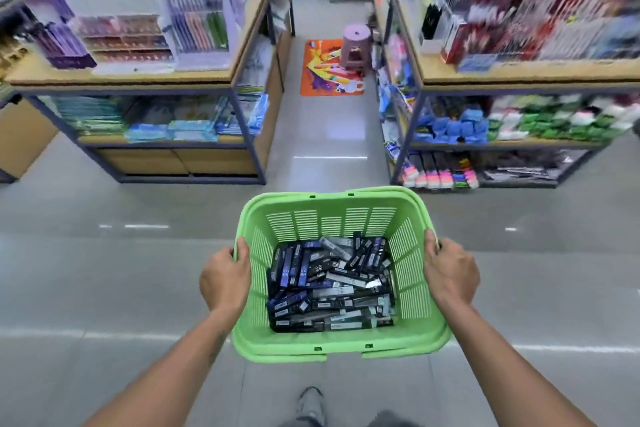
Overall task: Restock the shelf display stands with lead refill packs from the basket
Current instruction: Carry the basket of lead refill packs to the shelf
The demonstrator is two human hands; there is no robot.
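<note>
Two hands clamped on green basket rims, left hand, right hand, lead refill packs between.

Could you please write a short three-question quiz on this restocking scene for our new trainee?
1. True or false: both hands grip the green basket by its side rims.
2. Where are the lead refill packs now? A) on the shelf display stands B) loose in the basket's bottom C) on the floor
3. What stands on the orange mat in the aisle ahead?

Key:
1. True: the left hand holds the left rim and the right hand the right rim.
2. B
3. A pink plastic stool.
</note>
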